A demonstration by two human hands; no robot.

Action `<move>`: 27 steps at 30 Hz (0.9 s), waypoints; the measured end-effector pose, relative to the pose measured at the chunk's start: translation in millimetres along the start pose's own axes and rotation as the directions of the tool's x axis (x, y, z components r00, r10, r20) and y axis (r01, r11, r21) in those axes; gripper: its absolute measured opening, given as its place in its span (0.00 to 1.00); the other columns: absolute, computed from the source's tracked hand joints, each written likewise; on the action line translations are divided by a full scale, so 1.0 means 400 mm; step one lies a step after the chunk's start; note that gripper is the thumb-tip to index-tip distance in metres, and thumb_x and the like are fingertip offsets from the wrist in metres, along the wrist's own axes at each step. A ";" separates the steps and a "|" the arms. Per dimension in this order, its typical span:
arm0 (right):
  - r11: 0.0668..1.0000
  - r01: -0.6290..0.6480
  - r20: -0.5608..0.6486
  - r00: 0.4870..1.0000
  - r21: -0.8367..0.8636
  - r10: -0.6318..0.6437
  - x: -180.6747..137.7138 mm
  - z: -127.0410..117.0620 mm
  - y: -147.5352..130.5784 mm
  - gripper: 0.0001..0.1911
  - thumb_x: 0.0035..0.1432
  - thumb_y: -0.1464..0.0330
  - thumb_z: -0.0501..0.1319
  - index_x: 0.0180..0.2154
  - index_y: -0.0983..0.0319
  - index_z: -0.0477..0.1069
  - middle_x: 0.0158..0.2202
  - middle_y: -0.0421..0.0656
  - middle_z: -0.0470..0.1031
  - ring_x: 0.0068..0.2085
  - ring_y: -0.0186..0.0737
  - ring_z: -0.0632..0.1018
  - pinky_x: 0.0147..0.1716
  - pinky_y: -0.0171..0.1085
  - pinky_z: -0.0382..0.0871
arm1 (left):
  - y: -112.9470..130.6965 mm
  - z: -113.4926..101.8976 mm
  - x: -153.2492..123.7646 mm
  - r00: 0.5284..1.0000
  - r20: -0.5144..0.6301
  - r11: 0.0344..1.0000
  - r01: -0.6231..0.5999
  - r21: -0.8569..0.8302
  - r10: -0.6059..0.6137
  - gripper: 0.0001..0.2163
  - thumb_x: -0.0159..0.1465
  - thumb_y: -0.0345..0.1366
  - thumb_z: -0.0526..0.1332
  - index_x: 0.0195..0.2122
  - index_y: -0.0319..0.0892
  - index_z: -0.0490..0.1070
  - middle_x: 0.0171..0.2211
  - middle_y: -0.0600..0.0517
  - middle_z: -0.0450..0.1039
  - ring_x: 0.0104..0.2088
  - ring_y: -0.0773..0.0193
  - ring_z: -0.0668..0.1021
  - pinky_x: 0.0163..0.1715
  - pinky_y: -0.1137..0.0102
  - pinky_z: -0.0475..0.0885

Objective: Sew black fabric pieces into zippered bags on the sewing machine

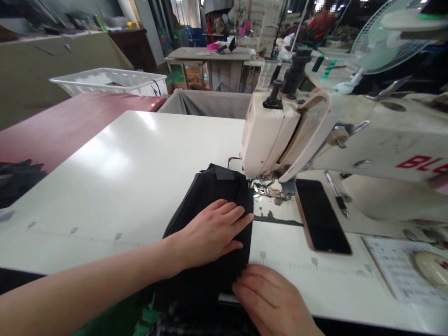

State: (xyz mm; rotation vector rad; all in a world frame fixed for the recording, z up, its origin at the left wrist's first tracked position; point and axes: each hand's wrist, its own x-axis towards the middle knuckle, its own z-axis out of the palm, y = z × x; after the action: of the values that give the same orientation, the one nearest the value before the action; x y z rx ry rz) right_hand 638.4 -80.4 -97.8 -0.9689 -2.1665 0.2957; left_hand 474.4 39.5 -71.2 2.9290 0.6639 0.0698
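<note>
A piece of black fabric (205,191) lies on the white sewing table (122,186), its far edge next to the presser foot (268,190) of a cream sewing machine (315,135). My left hand (210,233) lies flat on the fabric with its fingers stretched out toward the needle. At the table's near edge my right hand (269,294) has its fingers curled on the fabric's lower right corner.
A dark phone (322,217) lies face up right of the presser foot. A printed sheet (395,266) and a cream object sit at the far right. A white basket (112,81) and a grey cloth bin (206,102) stand behind the table. A fan (388,39) is top right.
</note>
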 end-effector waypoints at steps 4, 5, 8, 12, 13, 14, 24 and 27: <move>0.999 0.029 0.073 0.997 -0.038 -0.026 0.014 -0.027 0.028 0.15 0.65 0.76 0.50 0.42 0.68 0.75 0.36 0.48 0.80 0.40 0.41 0.79 0.41 0.36 0.78 | -0.007 0.006 -0.015 1.000 -0.018 1.000 0.018 0.016 -0.018 0.25 0.66 0.43 0.57 0.62 0.39 0.58 0.57 0.42 0.65 0.57 0.52 0.68 0.61 0.56 0.57; 0.999 0.027 0.086 0.996 -0.046 -0.023 0.018 -0.031 0.035 0.14 0.65 0.77 0.51 0.42 0.68 0.75 0.37 0.48 0.80 0.40 0.41 0.79 0.42 0.36 0.78 | -0.005 0.006 -0.025 1.000 -0.023 1.000 0.010 0.014 -0.009 0.25 0.66 0.43 0.57 0.62 0.39 0.58 0.59 0.42 0.63 0.59 0.52 0.66 0.62 0.56 0.55; 0.998 0.020 0.120 0.993 -0.061 -0.013 0.029 -0.040 0.055 0.15 0.63 0.78 0.52 0.45 0.68 0.75 0.40 0.50 0.79 0.44 0.42 0.79 0.45 0.38 0.77 | 0.002 0.006 -0.056 0.999 -0.033 0.999 -0.034 -0.016 0.033 0.22 0.68 0.42 0.55 0.61 0.40 0.59 0.63 0.44 0.59 0.63 0.54 0.62 0.65 0.56 0.51; 0.994 0.058 0.143 0.989 -0.094 -0.044 0.036 -0.054 0.082 0.17 0.60 0.78 0.52 0.48 0.69 0.73 0.44 0.51 0.78 0.48 0.43 0.78 0.51 0.41 0.75 | -0.007 -0.002 -0.076 0.989 -0.027 0.984 -0.149 -0.093 0.147 0.19 0.70 0.33 0.48 0.61 0.39 0.59 0.60 0.47 0.64 0.63 0.59 0.63 0.67 0.59 0.48; 0.992 0.067 0.141 0.989 -0.107 -0.051 0.038 -0.058 0.088 0.18 0.60 0.79 0.52 0.48 0.68 0.73 0.45 0.51 0.78 0.49 0.43 0.77 0.51 0.42 0.75 | -0.014 -0.005 -0.076 0.985 -0.027 0.979 -0.172 -0.108 0.170 0.19 0.70 0.31 0.47 0.61 0.38 0.60 0.60 0.47 0.65 0.63 0.59 0.63 0.67 0.60 0.48; 0.990 0.069 0.140 0.989 -0.122 -0.052 0.040 -0.062 0.095 0.18 0.59 0.79 0.51 0.49 0.68 0.73 0.46 0.51 0.78 0.49 0.43 0.77 0.52 0.42 0.74 | -0.021 -0.006 -0.074 0.982 -0.033 0.975 -0.188 -0.121 0.185 0.18 0.70 0.30 0.48 0.60 0.38 0.61 0.59 0.47 0.65 0.63 0.59 0.63 0.67 0.60 0.49; 0.971 0.052 0.136 0.991 -0.232 -0.020 0.077 -0.068 0.164 0.22 0.57 0.81 0.50 0.49 0.68 0.72 0.48 0.52 0.77 0.51 0.44 0.76 0.51 0.46 0.74 | -0.124 0.015 -0.024 0.964 -0.111 0.937 -0.262 -0.232 0.242 0.16 0.68 0.29 0.50 0.55 0.42 0.67 0.56 0.46 0.69 0.63 0.63 0.64 0.68 0.59 0.45; 0.968 0.038 0.120 0.993 -0.247 -0.008 0.087 -0.062 0.186 0.22 0.57 0.82 0.49 0.49 0.68 0.73 0.48 0.52 0.77 0.51 0.44 0.76 0.50 0.47 0.75 | -0.143 0.007 -0.007 0.965 -0.123 0.934 -0.257 -0.248 0.233 0.16 0.68 0.28 0.50 0.55 0.41 0.68 0.55 0.47 0.71 0.60 0.64 0.67 0.68 0.59 0.44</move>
State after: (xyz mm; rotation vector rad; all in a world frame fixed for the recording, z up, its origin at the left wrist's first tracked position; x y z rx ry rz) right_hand 681.5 -6.2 -96.8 -1.0874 -2.3627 0.0706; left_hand 447.7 89.1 -82.1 2.7452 0.2687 0.2960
